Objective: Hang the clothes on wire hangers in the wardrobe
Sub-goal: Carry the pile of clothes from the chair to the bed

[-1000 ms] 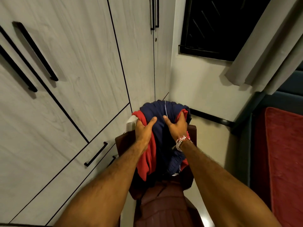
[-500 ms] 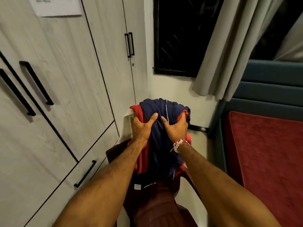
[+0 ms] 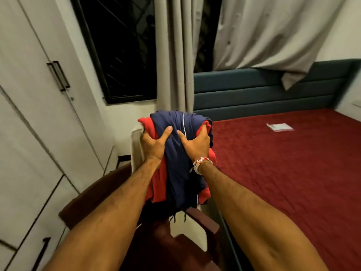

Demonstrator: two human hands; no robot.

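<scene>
A bundle of clothes (image 3: 178, 163), navy blue over red with a pale cream piece on its left side, is held up in front of me at the middle of the view. My left hand (image 3: 154, 145) grips the bundle's left side with the thumb pressed into the navy cloth. My right hand (image 3: 196, 144), with a beaded bracelet at the wrist, grips the right side. The wardrobe (image 3: 39, 118) stands along the left with its pale doors shut. No wire hanger is in view.
A dark wooden chair (image 3: 93, 194) sits below the bundle beside the wardrobe. A bed with a red cover (image 3: 283, 173) and blue headboard fills the right; a small flat packet (image 3: 279, 127) lies on it. A dark window (image 3: 121, 51) and grey curtains (image 3: 173, 55) are behind.
Both hands have lifted the bundle up off the chair, and the view has swung right from the wardrobe doors toward the window and bed. The grip looks the same.
</scene>
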